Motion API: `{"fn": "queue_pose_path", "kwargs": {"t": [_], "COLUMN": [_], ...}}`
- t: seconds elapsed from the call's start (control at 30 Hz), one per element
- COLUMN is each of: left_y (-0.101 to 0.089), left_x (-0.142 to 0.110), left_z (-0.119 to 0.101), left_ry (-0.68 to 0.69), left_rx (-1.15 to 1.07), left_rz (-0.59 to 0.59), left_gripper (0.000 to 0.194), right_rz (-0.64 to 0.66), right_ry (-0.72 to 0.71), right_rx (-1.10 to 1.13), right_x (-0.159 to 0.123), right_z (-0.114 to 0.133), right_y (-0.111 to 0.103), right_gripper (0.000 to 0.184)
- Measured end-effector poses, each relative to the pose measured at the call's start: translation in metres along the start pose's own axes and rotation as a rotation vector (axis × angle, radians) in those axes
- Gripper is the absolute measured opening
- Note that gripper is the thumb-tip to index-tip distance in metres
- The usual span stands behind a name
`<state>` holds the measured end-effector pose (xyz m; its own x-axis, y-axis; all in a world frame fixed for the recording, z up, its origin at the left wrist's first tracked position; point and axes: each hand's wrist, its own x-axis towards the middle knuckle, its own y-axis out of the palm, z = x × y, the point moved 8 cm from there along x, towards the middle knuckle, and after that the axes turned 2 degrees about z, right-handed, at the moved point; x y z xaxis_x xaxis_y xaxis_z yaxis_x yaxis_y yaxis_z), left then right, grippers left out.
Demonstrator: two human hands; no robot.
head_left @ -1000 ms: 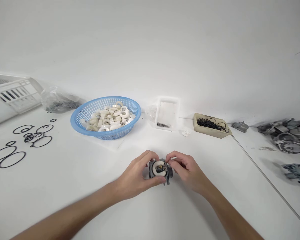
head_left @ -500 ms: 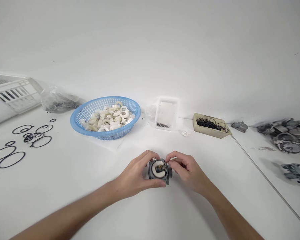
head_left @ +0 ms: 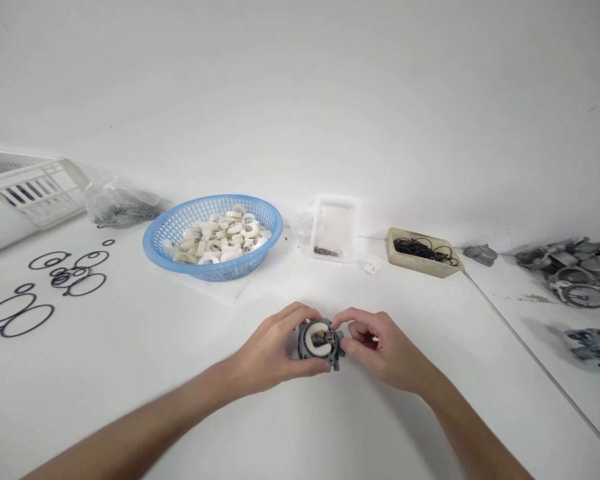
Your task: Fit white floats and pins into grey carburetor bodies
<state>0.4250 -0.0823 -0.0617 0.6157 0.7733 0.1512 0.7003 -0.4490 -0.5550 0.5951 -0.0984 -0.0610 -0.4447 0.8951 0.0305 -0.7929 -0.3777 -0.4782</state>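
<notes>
A small grey metal carburetor body [head_left: 321, 341] with a white ring-shaped float and a brass centre on top rests on the white table [head_left: 130, 373] near me. My left hand [head_left: 273, 350] is wrapped round its left side, thumb below and fingers over the far edge. My right hand [head_left: 380, 347] pinches at its right edge with thumb and forefinger; whatever small piece lies between those fingertips is too small to make out.
A blue basket [head_left: 213, 235] of white floats stands behind. Farther right are a white tray [head_left: 335, 227] with small pins and a beige tray [head_left: 423, 252] of black O-rings. Loose black rings [head_left: 45, 287] lie at left, grey castings [head_left: 575, 273] at right, a white crate [head_left: 30, 190] far left.
My right hand's fingers have shifted slightly lower along the carburetor's right edge. The left hand and the part have stayed in place.
</notes>
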Motion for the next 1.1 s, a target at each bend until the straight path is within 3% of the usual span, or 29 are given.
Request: {"fn": "queue_pose_path", "kwargs": {"t": [0.23, 0.37, 1.1], "left_y": [0.0, -0.0001, 0.0008], "left_x": [0.0005, 0.0011, 0.0005], "left_z": [0.0006, 0.0, -0.0003], "left_ry": [0.001, 0.004, -0.018], "left_rx": [-0.011, -0.016, -0.051], "left_rz": [0.004, 0.008, 0.027], "left_gripper": [0.047, 0.046, 0.044], "right_rz": [0.035, 0.059, -0.006], "right_ry": [-0.038, 0.009, 0.036], "right_rx": [-0.01, -0.024, -0.031], "right_x": [-0.0017, -0.003, 0.0012], "right_z": [0.004, 0.0027, 0.0005], "right_y": [0.0016, 0.0034, 0.0037], "right_gripper": [0.024, 0.03, 0.025]}}
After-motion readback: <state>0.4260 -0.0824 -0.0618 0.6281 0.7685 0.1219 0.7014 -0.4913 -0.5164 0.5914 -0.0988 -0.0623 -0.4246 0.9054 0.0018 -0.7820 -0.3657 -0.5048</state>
